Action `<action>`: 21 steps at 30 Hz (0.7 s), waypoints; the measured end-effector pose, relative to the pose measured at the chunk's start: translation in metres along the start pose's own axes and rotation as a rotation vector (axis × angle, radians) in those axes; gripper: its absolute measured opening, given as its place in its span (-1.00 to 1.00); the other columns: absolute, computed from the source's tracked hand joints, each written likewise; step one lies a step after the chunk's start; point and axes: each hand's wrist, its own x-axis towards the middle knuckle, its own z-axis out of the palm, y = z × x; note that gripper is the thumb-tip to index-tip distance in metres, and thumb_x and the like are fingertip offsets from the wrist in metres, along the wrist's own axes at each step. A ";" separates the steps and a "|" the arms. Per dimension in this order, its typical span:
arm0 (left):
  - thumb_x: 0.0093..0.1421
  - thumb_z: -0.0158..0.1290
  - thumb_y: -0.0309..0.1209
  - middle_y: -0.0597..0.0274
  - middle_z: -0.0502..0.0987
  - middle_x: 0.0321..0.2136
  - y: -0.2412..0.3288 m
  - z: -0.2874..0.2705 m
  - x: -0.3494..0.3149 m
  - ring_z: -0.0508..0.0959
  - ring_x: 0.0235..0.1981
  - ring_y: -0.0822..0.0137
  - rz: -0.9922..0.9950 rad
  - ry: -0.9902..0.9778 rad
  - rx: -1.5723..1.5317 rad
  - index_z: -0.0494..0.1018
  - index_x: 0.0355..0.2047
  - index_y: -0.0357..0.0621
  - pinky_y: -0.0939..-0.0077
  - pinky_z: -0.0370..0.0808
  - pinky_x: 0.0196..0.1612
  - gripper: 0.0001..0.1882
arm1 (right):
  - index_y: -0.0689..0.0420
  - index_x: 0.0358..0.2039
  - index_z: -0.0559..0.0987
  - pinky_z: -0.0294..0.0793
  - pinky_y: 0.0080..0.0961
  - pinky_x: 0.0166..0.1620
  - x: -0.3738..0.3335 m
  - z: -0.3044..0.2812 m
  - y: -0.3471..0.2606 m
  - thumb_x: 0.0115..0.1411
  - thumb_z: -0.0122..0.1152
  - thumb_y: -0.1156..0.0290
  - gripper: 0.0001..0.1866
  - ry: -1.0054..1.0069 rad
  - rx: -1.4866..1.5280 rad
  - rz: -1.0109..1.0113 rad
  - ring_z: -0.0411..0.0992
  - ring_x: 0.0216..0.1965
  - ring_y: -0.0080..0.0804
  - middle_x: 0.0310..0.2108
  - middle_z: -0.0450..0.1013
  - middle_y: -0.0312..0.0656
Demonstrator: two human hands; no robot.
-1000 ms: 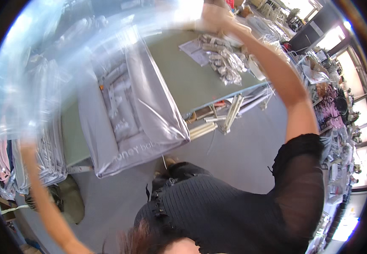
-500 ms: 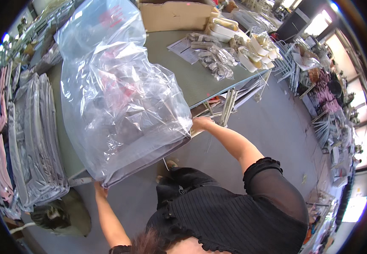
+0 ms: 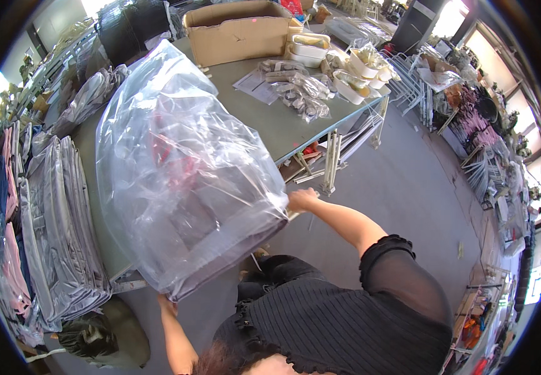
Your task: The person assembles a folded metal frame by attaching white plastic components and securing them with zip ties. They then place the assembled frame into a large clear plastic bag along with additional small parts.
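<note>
A large clear plastic bag [image 3: 183, 144] with red print lies puffed up over the near part of the table. Inside it, a folded dark greyish fabric piece [image 3: 220, 247] shows along the near edge. My left hand [image 3: 168, 306] is closed at the bag's near left corner, its fingers partly tucked under the plastic. At the near right corner my right hand [image 3: 302, 200] grips the edge, with fingertips hidden behind the bag. This near edge sticks out past the table toward my body.
To the left stands a stack of grey bagged fabric pieces [image 3: 64, 231]. On the green tabletop [image 3: 233, 119] sit a cardboard box [image 3: 239, 34], bagged small parts [image 3: 305, 94], a paper sheet [image 3: 256, 86] and white tubs [image 3: 352, 84]. A dark green sack [image 3: 117, 334] is below left.
Both hands and the bag's near edge have come closer to my body and slightly right. The bag's upper end has sunk, so more of the cardboard box shows.
</note>
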 end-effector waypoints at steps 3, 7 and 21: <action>0.24 -0.18 -0.02 0.40 0.42 -0.01 -0.047 -0.024 -0.012 0.44 -0.03 0.42 -0.015 0.014 -0.106 0.29 0.09 0.05 0.48 0.43 -0.13 -0.51 | 0.02 -0.19 0.59 0.35 -0.12 -0.06 -0.029 0.025 0.013 0.09 -0.05 0.25 -0.66 0.010 -0.042 0.002 0.47 -0.05 -0.18 -0.14 0.52 -0.14; 0.23 -0.15 -0.09 0.31 0.43 -0.05 -0.080 -0.029 -0.072 0.42 -0.02 0.36 0.233 -0.193 0.110 0.31 0.08 0.01 0.42 0.41 -0.07 -0.54 | -0.03 -0.19 0.57 0.38 -0.11 -0.12 -0.037 0.076 0.055 0.00 0.14 0.00 -0.57 -0.073 -0.106 -0.125 0.49 -0.11 -0.14 -0.20 0.53 -0.13; 0.21 -0.05 -0.40 0.21 0.42 -0.07 0.056 -0.034 -0.143 0.42 -0.03 0.26 0.634 0.034 -0.099 0.33 0.01 -0.16 0.34 0.42 -0.01 -0.65 | 0.22 -0.29 0.53 0.41 -0.32 -0.10 -0.094 -0.056 0.023 -0.05 0.02 0.61 -0.74 0.799 0.588 -0.235 0.45 -0.17 -0.05 -0.28 0.49 -0.01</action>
